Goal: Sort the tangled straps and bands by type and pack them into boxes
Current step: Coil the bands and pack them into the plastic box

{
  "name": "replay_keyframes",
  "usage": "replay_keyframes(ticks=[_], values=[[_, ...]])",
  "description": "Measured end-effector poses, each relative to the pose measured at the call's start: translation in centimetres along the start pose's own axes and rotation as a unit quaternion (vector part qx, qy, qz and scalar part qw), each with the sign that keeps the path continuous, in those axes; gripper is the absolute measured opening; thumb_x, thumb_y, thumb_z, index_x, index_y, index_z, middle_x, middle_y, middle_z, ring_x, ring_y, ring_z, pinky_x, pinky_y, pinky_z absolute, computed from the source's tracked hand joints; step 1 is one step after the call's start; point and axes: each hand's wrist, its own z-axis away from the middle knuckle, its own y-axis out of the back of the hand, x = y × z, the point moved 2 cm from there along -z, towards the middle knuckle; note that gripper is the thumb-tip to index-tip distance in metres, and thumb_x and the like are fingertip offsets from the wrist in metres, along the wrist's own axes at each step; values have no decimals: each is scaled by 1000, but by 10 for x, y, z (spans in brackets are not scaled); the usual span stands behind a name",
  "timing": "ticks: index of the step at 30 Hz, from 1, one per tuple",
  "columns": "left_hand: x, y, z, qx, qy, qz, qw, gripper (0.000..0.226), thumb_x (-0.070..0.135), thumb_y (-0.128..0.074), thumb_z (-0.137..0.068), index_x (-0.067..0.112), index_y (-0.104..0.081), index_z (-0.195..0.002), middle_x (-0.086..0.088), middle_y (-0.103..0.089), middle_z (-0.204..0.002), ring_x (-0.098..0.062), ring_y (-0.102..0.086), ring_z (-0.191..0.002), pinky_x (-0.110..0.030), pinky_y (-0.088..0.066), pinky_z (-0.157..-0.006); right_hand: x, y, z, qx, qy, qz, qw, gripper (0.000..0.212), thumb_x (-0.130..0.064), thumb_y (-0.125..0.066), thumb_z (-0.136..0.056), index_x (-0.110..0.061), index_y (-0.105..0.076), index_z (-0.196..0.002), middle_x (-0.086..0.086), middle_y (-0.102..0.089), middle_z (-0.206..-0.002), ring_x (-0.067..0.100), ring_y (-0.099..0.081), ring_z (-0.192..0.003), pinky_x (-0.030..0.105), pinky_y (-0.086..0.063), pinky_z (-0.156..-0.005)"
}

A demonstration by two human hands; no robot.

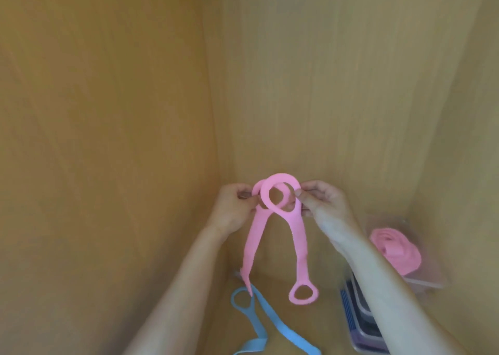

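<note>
1. Both forearms reach forward from the near edge, and the hands meet at the middle of the view, raised above the wooden surface (135, 111).
2. The left hand (233, 209) has its fingers curled and pinches the left side of the pink strap (298, 236) at its top.
3. The right hand (322, 200) pinches the strap's right side, finger and thumb closed on the large ring at the top.
4. Two pink lengths hang down from the hands. The right one ends in a smaller ring, and the left one tapers down to the blue strap (272, 325) lying on the near surface.
5. A clear box (424, 284) on the right holds a rolled pink band (397, 249).
6. A second box (364, 335) sits nearer, partly behind the right forearm. Its contents are dark and too unclear to tell.
</note>
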Motion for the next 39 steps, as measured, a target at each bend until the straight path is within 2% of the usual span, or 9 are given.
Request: replay_keyframes(ticks=[4, 7, 14, 17, 21, 28, 31, 35, 39], values=[[25, -1, -8, -4, -32, 6, 999, 10, 3, -69, -91, 6, -76, -97, -12, -74, -99, -25, -73, -91, -32, -61, -82, -17, 4, -8, 6, 30, 2, 1000, 17, -15, -73, -91, -29, -76, -83, 1, -76, -92, 22, -73, -87, 44, -60, -86], [38, 0, -14, -6, -47, 21, 999, 10, 0, -67, -92, 1, -74, -100, -17, -71, -100, -21, -72, -85, -22, -60, -73, -27, 7, -14, 15, 44, -15, 999, 19, -14, -73, -91, -30, -77, -81, 1, -74, -92, 18, -71, -84, 36, -61, -77], [65, 0, -27, -14, -76, 60, 995, 12, -1, -67, -92, -3, -74, -102, -20, -74, -98, -24, -74, -86, -28, -62, -78, -61, 17, -23, 16, 72, -54, 996, 28, -8, -70, -92, -29, -77, -74, 0, -69, -81, 10, -68, -67, 22, -55, -60], [73, 1, -32, -17, -82, 75, 994, 12, 3, -69, -92, -2, -74, -102, -21, -74, -98, -29, -74, -91, -30, -62, -80, -77, 21, -23, 16, 98, -63, 993, 26, -7, -70, -92, -25, -77, -74, -1, -69, -79, 9, -68, -67, 22, -55, -59], [76, 0, -36, -24, -94, 87, 991, 9, 4, -69, -92, 2, -76, -98, -16, -75, -95, -22, -75, -85, -29, -62, -78, -89, 21, -22, 12, 113, -88, 990, 20, -6, -70, -92, -19, -75, -78, 0, -71, -79, 12, -69, -69, 24, -56, -60], [87, -8, -37, -46, -106, 86, 990, 13, -4, -67, -91, 4, -76, -97, -14, -76, -97, -24, -73, -89, -36, -61, -85, -80, 13, -33, 67, 79, -98, 990, 8, -5, -69, -93, -11, -71, -87, 1, -77, -78, 16, -74, -71, 25, -58, -62], [95, -11, -34, -79, -112, 94, 986, 16, -10, -66, -89, 1, -74, -98, -16, -75, -98, -22, -72, -89, -37, -61, -87, -74, 15, -38, 100, 71, -96, 988, 6, -7, -71, -92, -11, -73, -88, 4, -78, -81, 18, -74, -72, 28, -60, -67], [101, -12, -29, -144, -115, 128, 975, 26, -17, -54, -90, -6, -70, -108, -23, -73, -106, -25, -72, -96, -35, -60, -89, -72, 19, -43, 136, 74, -83, 985, 10, -10, -75, -90, -18, -73, -83, -4, -77, -76, 7, -70, -68, 24, -56, -66], [107, -11, -26, -177, -111, 174, 962, 19, 2, -57, -98, -5, -70, -109, -21, -74, -107, -29, -73, -101, -31, -59, -84, -77, 21, -45, 143, 77, -73, 984, 8, -11, -75, -89, -17, -73, -84, 1, -77, -81, 12, -71, -69, 28, -58, -69]])
